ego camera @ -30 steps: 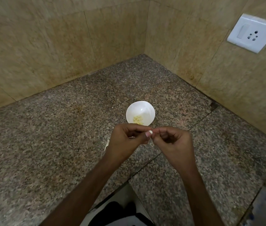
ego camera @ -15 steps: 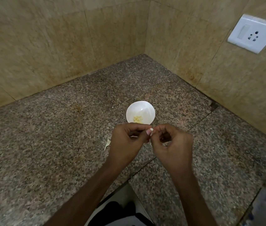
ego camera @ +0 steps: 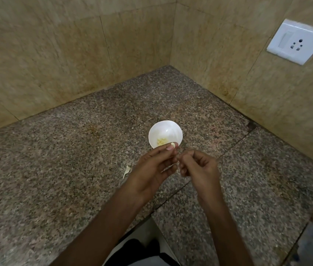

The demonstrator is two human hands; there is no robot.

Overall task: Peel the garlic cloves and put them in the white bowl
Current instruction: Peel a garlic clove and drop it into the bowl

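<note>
- Pinching a garlic clove [ego camera: 173,145], the left hand [ego camera: 151,169] hung at the white bowl [ego camera: 171,127]'s near rim.
- Right hand [ego camera: 199,167] curled beside it (grip contents unclear).

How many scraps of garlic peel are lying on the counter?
1: a pale scrap on the granite counter, just left of the left hand. More may be hidden beneath it.
</note>
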